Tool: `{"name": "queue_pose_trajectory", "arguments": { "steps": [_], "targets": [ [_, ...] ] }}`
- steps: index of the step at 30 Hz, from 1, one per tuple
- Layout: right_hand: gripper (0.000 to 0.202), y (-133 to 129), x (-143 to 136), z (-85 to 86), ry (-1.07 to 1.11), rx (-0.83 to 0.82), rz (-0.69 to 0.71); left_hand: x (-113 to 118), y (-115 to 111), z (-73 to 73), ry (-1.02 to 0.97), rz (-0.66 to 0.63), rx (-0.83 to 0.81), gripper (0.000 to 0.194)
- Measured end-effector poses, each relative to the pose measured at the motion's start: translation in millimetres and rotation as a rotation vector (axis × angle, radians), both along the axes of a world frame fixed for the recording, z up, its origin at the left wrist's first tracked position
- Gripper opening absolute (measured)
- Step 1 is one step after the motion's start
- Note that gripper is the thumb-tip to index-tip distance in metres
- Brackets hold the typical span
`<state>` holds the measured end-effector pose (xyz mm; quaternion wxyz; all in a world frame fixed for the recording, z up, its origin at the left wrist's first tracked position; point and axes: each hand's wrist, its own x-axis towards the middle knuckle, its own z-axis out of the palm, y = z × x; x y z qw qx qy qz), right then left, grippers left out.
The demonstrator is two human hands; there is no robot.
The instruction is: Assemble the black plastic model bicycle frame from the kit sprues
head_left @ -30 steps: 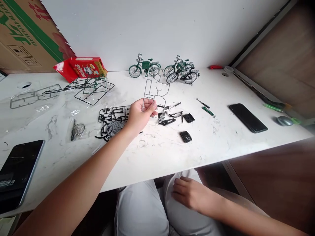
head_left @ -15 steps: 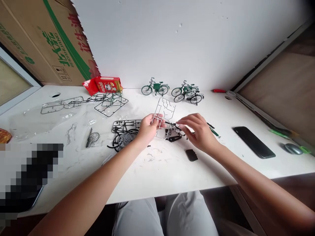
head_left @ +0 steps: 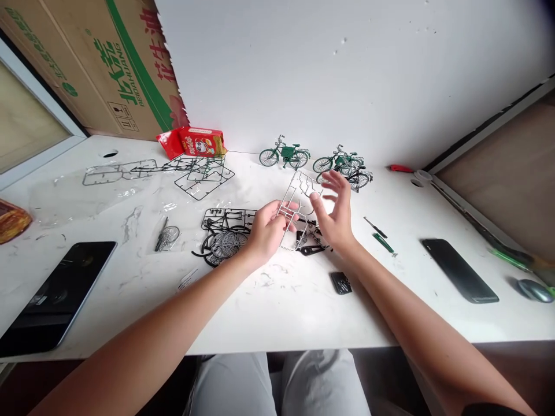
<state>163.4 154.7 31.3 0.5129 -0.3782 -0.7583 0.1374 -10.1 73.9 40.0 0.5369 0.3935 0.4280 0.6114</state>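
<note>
My left hand [head_left: 269, 228] grips a thin grey parts frame [head_left: 289, 195] between thumb and fingers, holding it above the table. Just right of it is my right hand [head_left: 336, 211], raised with its fingers spread and nothing visible in them. Small dark parts [head_left: 311, 250] lie partly hidden behind the held frame. Left of my left hand, grey spoked wheels [head_left: 228, 244] rest by a black parts frame [head_left: 229, 215]. A green model bicycle [head_left: 284, 155] stands behind, with more model bicycles [head_left: 338, 160] to its right, partly covered by my right fingers.
A red box [head_left: 202, 142] and several empty parts frames [head_left: 203, 185] lie at the back left, near plastic bags [head_left: 87, 196]. A tablet [head_left: 58, 289] is front left. Toward the right are a phone [head_left: 460, 270], a green-handled tool [head_left: 384, 244] and a mouse [head_left: 534, 290].
My right hand has moved up and left, and its fingers have spread apart. The view has shifted slightly. My left hand still holds the grey frame.
</note>
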Motion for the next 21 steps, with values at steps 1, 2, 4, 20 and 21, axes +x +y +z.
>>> {"name": "queue_pose_trajectory", "arguments": {
  "steps": [1, 2, 4, 20, 21],
  "targets": [
    [0.062, 1, 0, -2.5, 0.083, -0.126, 0.026, 0, -1, 0.6, -0.012, -0.013, 0.014, 0.035],
    [0.061, 1, -1, -3.5, 0.140, -0.241, 0.079, 0, -1, 1.0, -0.027, -0.027, 0.033, 0.035],
    [0.050, 0, -6, -2.3, 0.181, -0.418, 0.196, 0, -2, 0.9, -0.047, -0.053, 0.077, 0.030],
    [0.052, -36, -16, 14.7, -0.061, -0.032, 0.189, -8, 12, -16.3, 0.178, 0.046, 0.219, 0.035],
    [0.054, -37, -16, 15.1, -0.088, 0.013, 0.195, -9, 12, -16.1, 0.183, 0.060, 0.222, 0.034]
  ]
}}
